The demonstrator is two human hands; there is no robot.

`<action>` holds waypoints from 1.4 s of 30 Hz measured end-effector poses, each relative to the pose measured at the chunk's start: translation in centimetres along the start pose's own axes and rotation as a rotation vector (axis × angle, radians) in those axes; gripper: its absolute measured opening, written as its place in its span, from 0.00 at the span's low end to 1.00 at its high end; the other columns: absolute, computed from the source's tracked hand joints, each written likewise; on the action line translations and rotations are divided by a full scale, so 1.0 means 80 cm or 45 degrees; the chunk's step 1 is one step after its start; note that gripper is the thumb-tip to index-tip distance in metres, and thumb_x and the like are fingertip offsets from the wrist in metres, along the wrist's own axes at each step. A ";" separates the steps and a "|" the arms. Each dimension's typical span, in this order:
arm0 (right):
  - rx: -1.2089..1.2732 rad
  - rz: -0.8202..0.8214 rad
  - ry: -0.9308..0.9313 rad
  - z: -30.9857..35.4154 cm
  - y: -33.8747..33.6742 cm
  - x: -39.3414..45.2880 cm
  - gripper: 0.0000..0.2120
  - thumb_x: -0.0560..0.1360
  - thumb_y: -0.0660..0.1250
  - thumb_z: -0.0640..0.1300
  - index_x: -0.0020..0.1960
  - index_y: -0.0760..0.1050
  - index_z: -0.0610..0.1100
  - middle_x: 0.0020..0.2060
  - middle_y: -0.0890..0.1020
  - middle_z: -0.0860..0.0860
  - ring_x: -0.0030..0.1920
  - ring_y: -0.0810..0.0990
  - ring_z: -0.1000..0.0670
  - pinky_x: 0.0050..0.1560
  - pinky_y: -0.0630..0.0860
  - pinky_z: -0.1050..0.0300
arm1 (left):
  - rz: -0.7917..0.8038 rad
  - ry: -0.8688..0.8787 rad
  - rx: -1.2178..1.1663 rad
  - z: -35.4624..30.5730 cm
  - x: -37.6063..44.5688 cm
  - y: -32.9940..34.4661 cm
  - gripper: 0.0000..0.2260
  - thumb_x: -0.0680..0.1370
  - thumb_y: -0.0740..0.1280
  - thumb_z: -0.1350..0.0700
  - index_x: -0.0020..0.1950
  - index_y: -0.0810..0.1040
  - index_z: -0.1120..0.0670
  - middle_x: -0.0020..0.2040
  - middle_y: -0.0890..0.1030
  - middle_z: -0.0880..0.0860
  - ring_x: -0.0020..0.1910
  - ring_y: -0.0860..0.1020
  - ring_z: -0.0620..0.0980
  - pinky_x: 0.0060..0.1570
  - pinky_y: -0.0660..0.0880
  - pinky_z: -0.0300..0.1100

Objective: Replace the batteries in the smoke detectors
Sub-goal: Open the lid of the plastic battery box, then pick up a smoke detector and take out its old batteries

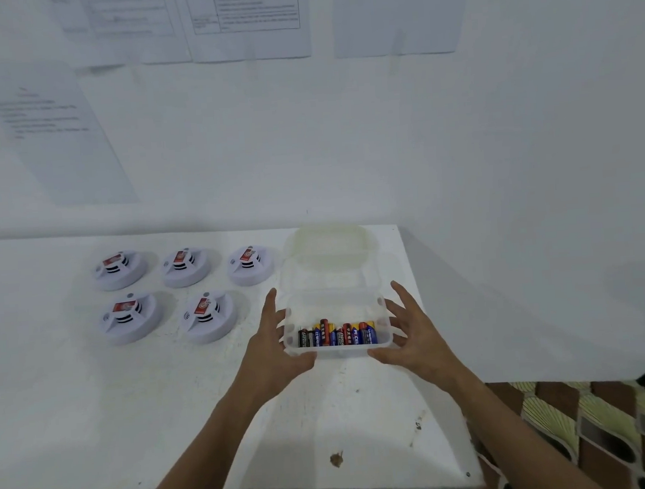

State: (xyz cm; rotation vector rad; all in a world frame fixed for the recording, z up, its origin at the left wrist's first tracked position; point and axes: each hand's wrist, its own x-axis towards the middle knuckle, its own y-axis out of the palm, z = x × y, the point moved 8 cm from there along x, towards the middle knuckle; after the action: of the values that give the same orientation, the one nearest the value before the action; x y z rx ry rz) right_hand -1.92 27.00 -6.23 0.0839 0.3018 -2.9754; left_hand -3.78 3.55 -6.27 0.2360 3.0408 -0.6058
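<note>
I see a white worktop, scuffed and stained towards its near edge, pushed against a plain white wall. Printed paper sheets hang along the top of that wall, and another sheet hangs lower at the left; their text is too blurred for me to read. Past the worktop's right and near edges lies a floor patterned in brown and yellow-green. The light is even and cool.

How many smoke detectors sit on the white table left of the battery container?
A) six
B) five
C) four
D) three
B: the smoke detectors lie as three in the far row and two in the near row, left of the clear plastic container of batteries on the white table.
</note>
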 end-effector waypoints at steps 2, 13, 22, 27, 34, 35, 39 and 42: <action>-0.036 -0.001 -0.018 0.003 -0.002 -0.001 0.53 0.66 0.79 0.32 0.79 0.51 0.54 0.70 0.69 0.55 0.62 0.77 0.56 0.48 0.78 0.67 | 0.006 0.014 0.018 -0.003 -0.001 0.000 0.53 0.66 0.79 0.60 0.78 0.45 0.45 0.74 0.64 0.49 0.65 0.69 0.43 0.56 0.72 0.37; -0.208 -0.106 -0.249 0.096 0.019 -0.002 0.47 0.63 0.79 0.55 0.75 0.60 0.58 0.67 0.71 0.60 0.68 0.68 0.59 0.69 0.64 0.62 | -0.154 0.105 0.220 -0.052 -0.012 -0.087 0.40 0.71 0.75 0.49 0.77 0.57 0.48 0.71 0.68 0.49 0.64 0.72 0.49 0.58 0.72 0.41; -0.238 0.102 -0.302 0.148 0.174 0.081 0.41 0.68 0.79 0.47 0.74 0.62 0.58 0.63 0.76 0.56 0.62 0.75 0.57 0.65 0.71 0.60 | -0.278 0.108 0.288 -0.025 0.005 -0.223 0.40 0.67 0.75 0.45 0.75 0.60 0.47 0.67 0.72 0.49 0.63 0.74 0.51 0.60 0.75 0.49; -0.305 0.151 -0.201 0.125 0.250 0.117 0.44 0.68 0.79 0.46 0.77 0.58 0.53 0.63 0.75 0.53 0.61 0.76 0.50 0.62 0.74 0.58 | -0.139 0.034 0.334 0.032 0.024 -0.258 0.41 0.69 0.77 0.53 0.76 0.59 0.49 0.67 0.72 0.51 0.61 0.74 0.50 0.60 0.75 0.48; -0.363 0.041 0.004 0.077 0.286 0.135 0.49 0.65 0.81 0.44 0.78 0.56 0.50 0.68 0.69 0.54 0.65 0.69 0.52 0.68 0.70 0.52 | 0.173 0.032 0.358 0.081 0.053 -0.246 0.44 0.67 0.79 0.56 0.77 0.57 0.49 0.64 0.71 0.49 0.59 0.74 0.49 0.57 0.75 0.41; -0.369 0.047 0.026 0.073 0.290 0.135 0.50 0.65 0.82 0.43 0.78 0.56 0.49 0.68 0.69 0.54 0.66 0.70 0.51 0.69 0.70 0.50 | 0.201 0.036 0.360 0.084 0.055 -0.243 0.45 0.67 0.78 0.57 0.77 0.57 0.49 0.63 0.72 0.50 0.58 0.75 0.49 0.56 0.76 0.43; -0.404 0.059 0.056 0.072 0.302 0.140 0.53 0.63 0.83 0.42 0.78 0.55 0.46 0.70 0.71 0.50 0.68 0.72 0.47 0.68 0.73 0.46 | 0.204 0.115 0.375 0.088 0.059 -0.233 0.34 0.69 0.72 0.66 0.69 0.63 0.44 0.47 0.81 0.48 0.42 0.80 0.48 0.40 0.80 0.47; -0.459 0.089 0.065 0.075 0.307 0.147 0.54 0.62 0.83 0.41 0.78 0.55 0.44 0.72 0.70 0.48 0.70 0.71 0.46 0.68 0.72 0.45 | 0.164 0.056 0.274 0.096 0.060 -0.232 0.35 0.70 0.72 0.64 0.73 0.63 0.49 0.49 0.81 0.48 0.43 0.81 0.47 0.40 0.80 0.46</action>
State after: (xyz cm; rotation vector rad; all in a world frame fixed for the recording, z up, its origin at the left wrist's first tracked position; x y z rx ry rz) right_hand -9.98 0.28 -6.03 0.1262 0.8157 -2.8014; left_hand -11.39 -15.67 -6.66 0.4529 2.9696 -0.9287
